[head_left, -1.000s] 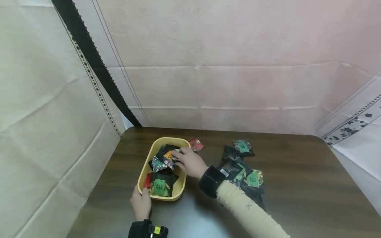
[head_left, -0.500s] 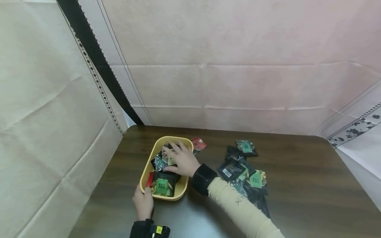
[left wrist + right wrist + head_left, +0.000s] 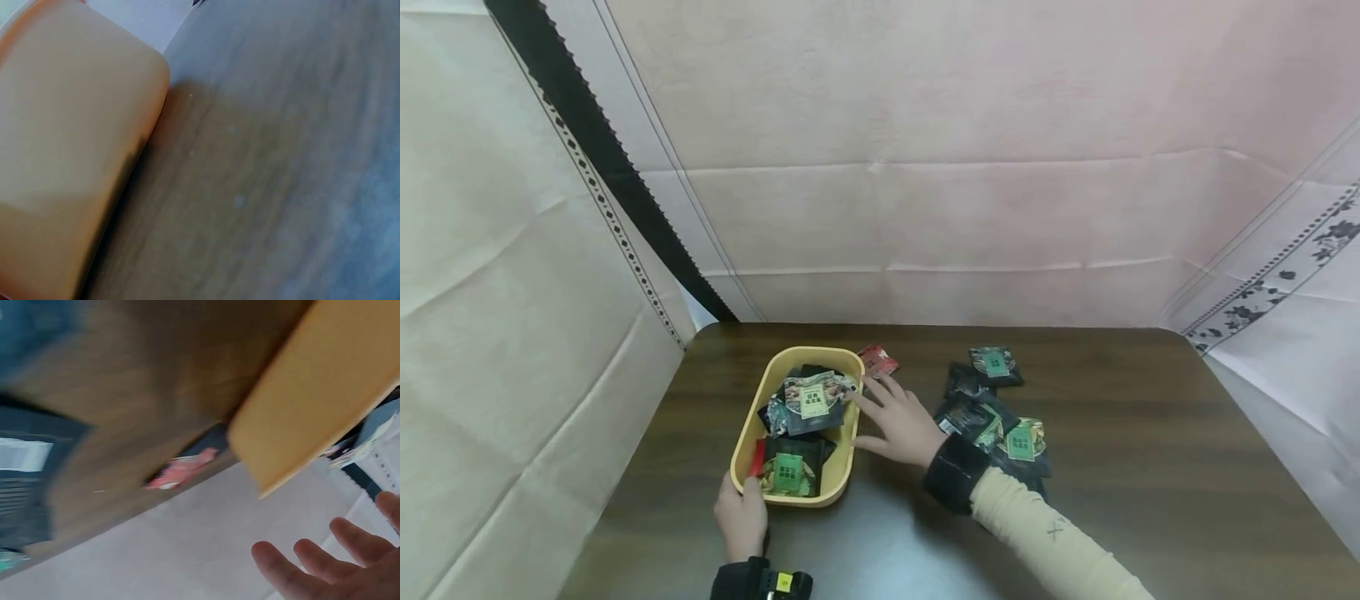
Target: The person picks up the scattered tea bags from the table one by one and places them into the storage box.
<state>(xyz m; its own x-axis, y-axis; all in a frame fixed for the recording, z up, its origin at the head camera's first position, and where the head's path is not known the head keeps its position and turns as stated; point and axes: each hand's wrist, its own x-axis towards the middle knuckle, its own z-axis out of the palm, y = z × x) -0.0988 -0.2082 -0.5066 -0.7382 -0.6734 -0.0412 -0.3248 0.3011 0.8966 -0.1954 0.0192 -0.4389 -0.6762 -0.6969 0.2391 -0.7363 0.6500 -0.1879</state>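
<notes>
we're looking at a yellow plastic bin with rounded corners [image 3: 837, 467] on a brown wood-grain table [image 3: 1090, 500], and it's our landmark: its long axis runs away from the person, the far end leaning a little to the right. at the bin's near left corner we have the left hand [image 3: 742, 518], thumb over the rim and fingers down the outer wall, gripping it. and here's the right hand [image 3: 898, 423], just beside the bin's right wall, fingers spread wide and nearly straight, their tips near the rim, with nothing in its hold that we can see. inside the bin's far half, a dark flat packet with a pale green label [image 3: 812, 402] lies face up on others, just to the left of those fingertips. in the near half we spot a black packet with a bright green label [image 3: 787, 472], a red edge beside it.

here's the relation that matters, as we judge it: the right hand sits between the bin and a loose pile of dark packets [image 3: 966, 412] to the bin's right, fingers pointing binward, pile behind the wrist; the left hand is well apart from that pile. past the bin's far right corner lies a small red packet [image 3: 877, 360]; whether they touch, we can't tell.
</notes>
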